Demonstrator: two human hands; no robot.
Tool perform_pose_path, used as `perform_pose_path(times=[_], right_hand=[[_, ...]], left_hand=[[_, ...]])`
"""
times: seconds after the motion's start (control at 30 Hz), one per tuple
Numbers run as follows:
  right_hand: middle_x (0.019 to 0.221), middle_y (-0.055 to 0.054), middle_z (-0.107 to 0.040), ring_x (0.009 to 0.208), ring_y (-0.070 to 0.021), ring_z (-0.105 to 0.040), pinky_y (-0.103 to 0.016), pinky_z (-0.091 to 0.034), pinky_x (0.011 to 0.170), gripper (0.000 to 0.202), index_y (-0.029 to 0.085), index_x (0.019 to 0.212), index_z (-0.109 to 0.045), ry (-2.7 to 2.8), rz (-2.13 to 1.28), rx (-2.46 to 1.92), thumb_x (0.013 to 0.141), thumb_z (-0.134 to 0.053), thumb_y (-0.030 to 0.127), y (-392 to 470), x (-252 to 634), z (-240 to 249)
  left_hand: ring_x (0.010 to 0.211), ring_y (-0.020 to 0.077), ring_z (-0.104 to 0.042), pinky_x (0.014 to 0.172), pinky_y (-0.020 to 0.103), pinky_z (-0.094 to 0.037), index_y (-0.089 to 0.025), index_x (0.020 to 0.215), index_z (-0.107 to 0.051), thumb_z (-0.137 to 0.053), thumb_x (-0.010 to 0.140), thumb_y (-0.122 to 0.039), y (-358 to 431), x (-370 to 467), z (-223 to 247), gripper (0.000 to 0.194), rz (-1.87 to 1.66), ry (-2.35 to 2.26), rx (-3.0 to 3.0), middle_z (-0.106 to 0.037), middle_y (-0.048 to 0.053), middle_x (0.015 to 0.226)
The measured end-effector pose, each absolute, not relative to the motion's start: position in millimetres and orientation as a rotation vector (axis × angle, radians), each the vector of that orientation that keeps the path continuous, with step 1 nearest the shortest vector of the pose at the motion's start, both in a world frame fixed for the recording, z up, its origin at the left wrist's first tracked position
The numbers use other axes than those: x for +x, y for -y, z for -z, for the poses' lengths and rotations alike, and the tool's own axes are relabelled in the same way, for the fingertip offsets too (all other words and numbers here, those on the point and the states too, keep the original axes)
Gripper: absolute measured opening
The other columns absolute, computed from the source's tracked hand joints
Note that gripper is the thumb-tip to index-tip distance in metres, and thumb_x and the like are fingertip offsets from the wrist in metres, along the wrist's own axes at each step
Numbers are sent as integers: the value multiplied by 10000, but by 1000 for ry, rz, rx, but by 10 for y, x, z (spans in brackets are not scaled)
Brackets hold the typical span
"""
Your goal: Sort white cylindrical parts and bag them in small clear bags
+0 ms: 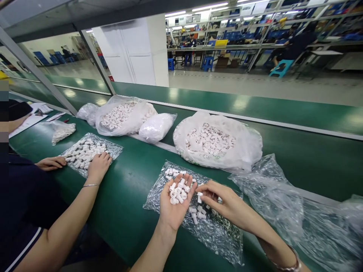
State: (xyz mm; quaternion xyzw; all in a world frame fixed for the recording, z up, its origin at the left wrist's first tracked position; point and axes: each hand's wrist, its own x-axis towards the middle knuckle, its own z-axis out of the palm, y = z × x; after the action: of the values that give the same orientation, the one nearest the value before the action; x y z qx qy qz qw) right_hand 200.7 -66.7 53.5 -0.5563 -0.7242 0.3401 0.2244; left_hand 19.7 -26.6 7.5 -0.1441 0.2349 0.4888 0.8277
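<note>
The left hand (173, 214) is turned palm up, with its fingers extended and slightly curled to form a cup. A heap of short white fittings (179, 192) rests in the palm. The right hand (227, 200) is positioned just beside the left fingertips, palm down, with its thumb and forefinger pinching a single white fitting (199, 198).

Below both hands, a clear plastic sheet (218, 236) lies flat on the green work surface (127, 204). Loose white pieces (200, 215) are scattered on the sheet, near and partly behind the hands.

Beyond the sheet stands a large translucent bag (249, 147), open at the top and filled with small parts (211, 139). Crumpled clear film (279, 200) extends from beside this bag toward the right edge.

To the left along the surface are a closed white bag (158, 126) and, touching it, a second open bag (103, 128) of white parts. Nearer, a co-worker's two hands (98, 169) rest at a separate plastic sheet (115, 149) covered with white pieces.

In the background, a person sits on a turquoise stool (282, 68).
</note>
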Motion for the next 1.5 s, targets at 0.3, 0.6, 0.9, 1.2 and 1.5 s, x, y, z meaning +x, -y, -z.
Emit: perform_pose_path(times=[0.3,0.6,0.9,1.2,1.5], right_hand=[[920,-50,-596,726,-177,-608,-269,-425,535,210,221,1031,-578,2141,-384,-1614,980,-470,394,724,1814,-287],[923,-35,-585,703,-157,-581,-269,-434,577,201,240,1077,-572,2083,-612,-1594,1003,-436,369,695,1844,-346],[904,-32,-605,718,-179,-556,-289,-437,601,310,278,1057,-616,1948,-1044,-1591,995,-405,497,680,2068,-573],[946,-26,-624,754,-175,-594,-288,-469,631,285,276,1057,-616,1973,-1040,-1605,998,-411,466,662,2127,-552],[964,-55,-573,712,-155,-600,-243,-449,529,249,231,1173,-538,2137,-437,-1628,996,-433,371,666,1926,-371]], left_hand=[[1232,301,-558,960,381,-527,-76,1146,-627,-551,896,-237,343,268,-62,307,-945,-470,-220,-626,183,1252],[1222,297,-567,931,350,-535,-72,1091,-647,-528,904,-226,369,297,-71,270,-917,-454,-215,-633,192,1234],[1279,365,-502,1053,495,-462,-27,1224,-547,-542,889,-163,301,227,-59,361,-1057,-421,-328,-551,244,1331],[1293,363,-486,1062,490,-457,-44,1300,-488,-536,899,-181,311,247,-54,426,-1027,-406,-308,-513,238,1382],[1173,262,-604,975,335,-510,-74,1303,-530,-500,932,-259,426,339,-42,415,-849,-371,-172,-630,183,1224]])
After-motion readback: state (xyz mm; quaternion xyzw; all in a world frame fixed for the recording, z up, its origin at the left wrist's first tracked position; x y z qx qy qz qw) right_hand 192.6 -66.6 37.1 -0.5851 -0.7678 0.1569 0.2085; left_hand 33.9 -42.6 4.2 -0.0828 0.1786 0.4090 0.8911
